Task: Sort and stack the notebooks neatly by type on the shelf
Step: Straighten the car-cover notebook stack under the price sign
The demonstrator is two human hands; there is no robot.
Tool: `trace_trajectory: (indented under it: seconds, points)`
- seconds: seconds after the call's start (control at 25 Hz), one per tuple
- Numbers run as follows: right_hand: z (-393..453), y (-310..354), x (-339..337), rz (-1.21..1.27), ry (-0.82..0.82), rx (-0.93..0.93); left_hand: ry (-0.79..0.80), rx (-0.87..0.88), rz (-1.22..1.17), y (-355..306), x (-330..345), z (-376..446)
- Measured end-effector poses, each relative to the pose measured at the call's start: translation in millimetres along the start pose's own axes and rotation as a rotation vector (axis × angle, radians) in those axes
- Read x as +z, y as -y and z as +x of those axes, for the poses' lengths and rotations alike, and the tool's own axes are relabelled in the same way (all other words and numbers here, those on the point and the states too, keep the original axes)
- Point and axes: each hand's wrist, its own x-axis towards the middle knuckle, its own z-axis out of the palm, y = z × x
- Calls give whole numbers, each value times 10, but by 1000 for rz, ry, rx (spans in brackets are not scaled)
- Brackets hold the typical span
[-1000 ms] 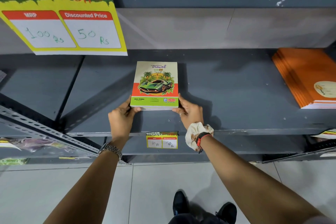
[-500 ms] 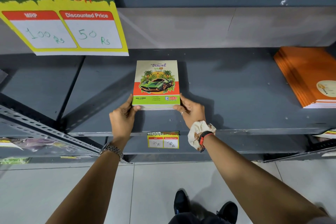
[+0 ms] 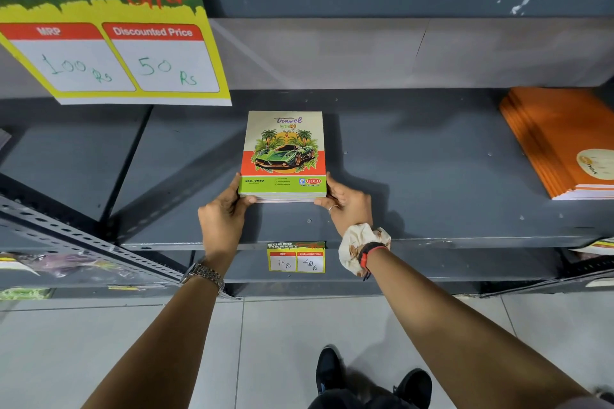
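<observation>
The left hand (image 3: 223,216) and the right hand (image 3: 349,206) grip the near corners of the car-cover notebook stack (image 3: 284,156) between them on the grey shelf (image 3: 432,176).

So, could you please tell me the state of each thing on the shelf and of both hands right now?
Car notebooks: small stack, flat on the shelf, edges even, gripped at the front corners.
Orange notebooks: stacked flat at far right, edges slightly stepped, untouched.
Left hand: closed on the car stack's left front corner.
Right hand: closed on its right front corner.
Price tag: stuck on the shelf's front edge.
</observation>
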Motion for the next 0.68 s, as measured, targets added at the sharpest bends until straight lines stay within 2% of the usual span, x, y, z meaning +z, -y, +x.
trace_trajectory:
  seconds: [0.28,0.4,0.44,0.56,0.68]
  points:
    - [-20,55,-53,72,59,20,-13,38,58,-78,-27,3]
    - [-87,94,-108,119,94,77,17,-124,-124,-209,-81,-48]
    - [-118,68,-195,109,90,89,-25,-188,-162,-293,-95,-85]
    - [-198,-108,-719,28,-22,76,-136,-206,-182,-576,-62,-215]
    - [-257,-329,-1524,-19,-206,57,-82,-70,-141,-1043,267,-274]
